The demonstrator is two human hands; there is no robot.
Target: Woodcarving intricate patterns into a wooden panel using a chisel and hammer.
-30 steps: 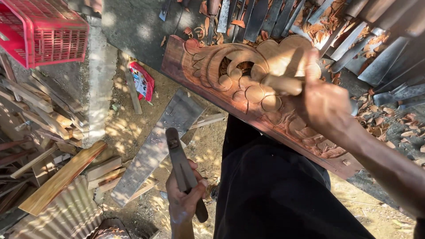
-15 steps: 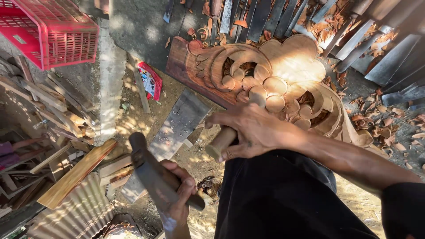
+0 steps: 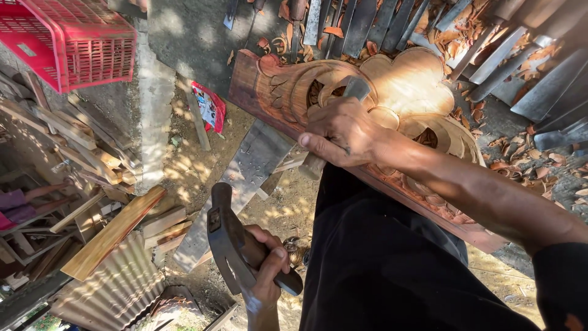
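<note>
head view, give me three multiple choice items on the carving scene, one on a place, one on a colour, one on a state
1. Where is the crate?
A. top left
B. bottom right
C. on the carved panel

2. What colour is the crate?
A. blue
B. red
C. white

3. What is the right hand doing?
A. hanging empty
B. gripping a chisel over the carved panel
C. resting flat on the ground

Answers: 1 A, it sits by the wall at the upper left. 2 B, its mesh is red. 3 B, the fingers wrap the chisel handle, while the left hand holds a mallet.
</note>
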